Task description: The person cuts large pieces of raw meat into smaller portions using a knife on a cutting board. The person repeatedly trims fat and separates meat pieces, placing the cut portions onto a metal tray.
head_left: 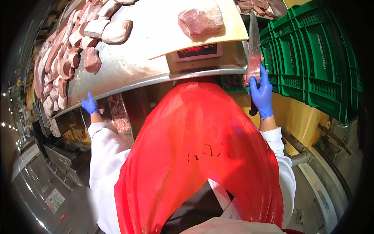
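My right hand (261,94), in a blue glove, is closed on a knife (254,45) at the right end of the table. Its long, broad blade points away from me, and part of the dark handle shows below the hand. My left hand (90,104), also gloved in blue, is at the table's front edge on the left, with fingers apart and nothing seen in it. A large piece of raw meat (200,21) lies on a pale cutting board (233,27). Under the board's front edge is a scale (197,52) with a lit red display.
Many raw meat pieces (62,64) are heaped on the left of the metal table (128,64). Green crates (307,54) stand on the right. Farther back is a container of meat (255,7). Below the table, more meat (120,117) sits in a bin.
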Tool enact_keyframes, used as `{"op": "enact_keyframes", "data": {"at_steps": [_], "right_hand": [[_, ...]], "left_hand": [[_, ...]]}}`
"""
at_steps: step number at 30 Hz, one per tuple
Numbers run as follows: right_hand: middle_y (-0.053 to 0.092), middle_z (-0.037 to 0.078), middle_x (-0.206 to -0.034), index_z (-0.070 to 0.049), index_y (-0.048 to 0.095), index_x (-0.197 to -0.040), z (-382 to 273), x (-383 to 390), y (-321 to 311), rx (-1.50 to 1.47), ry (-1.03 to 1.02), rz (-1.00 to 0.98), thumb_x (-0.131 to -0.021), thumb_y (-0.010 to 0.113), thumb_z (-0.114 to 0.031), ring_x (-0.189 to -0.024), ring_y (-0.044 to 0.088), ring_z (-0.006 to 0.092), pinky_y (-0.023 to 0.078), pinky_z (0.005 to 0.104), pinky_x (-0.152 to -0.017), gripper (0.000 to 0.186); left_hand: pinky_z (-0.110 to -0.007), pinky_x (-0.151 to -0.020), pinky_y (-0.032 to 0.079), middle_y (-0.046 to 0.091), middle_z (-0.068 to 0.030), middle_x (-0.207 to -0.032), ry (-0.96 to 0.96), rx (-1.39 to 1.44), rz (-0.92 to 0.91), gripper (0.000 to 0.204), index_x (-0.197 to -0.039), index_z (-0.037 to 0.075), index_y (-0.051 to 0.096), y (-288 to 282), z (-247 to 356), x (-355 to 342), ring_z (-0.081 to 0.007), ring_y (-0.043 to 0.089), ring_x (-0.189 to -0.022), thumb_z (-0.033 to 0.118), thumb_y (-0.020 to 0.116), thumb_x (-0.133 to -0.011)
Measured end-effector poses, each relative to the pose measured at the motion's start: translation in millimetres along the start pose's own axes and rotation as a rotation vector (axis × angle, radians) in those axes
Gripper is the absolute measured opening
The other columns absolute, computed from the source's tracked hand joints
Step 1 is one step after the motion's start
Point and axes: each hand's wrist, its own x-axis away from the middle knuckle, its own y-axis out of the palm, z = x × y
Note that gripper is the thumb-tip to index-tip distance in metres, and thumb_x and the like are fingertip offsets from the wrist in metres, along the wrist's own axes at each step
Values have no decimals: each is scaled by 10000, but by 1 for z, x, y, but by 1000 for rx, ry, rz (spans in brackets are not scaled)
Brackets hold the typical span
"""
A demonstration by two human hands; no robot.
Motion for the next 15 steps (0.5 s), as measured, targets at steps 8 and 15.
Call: {"op": "enact_keyframes", "data": {"at_steps": [8, 15], "right_hand": [[639, 74, -658, -2, 398, -1479, -5, -47, 12, -67, -103, -43, -952, 614, -82, -518, 609, 114, 488, 283, -494, 575], [651, 84, -668, -13, 413, -1471, -5, -41, 16, -40, -142, -31, -959, 614, -120, -513, 625, 132, 498, 291, -492, 560]], "left_hand": [[-392, -925, 486, 596, -173, -1190, 628, 372, -44, 497, -1241, -17, 575, -4, 255, 121, -286, 591, -1099, 252, 766, -870], [-446, -928, 490, 577, -202, -1166, 920, 558, -195, 570, -1196, 0, 557, 19, 407, 194, -372, 578, -1086, 253, 822, -760]]}}
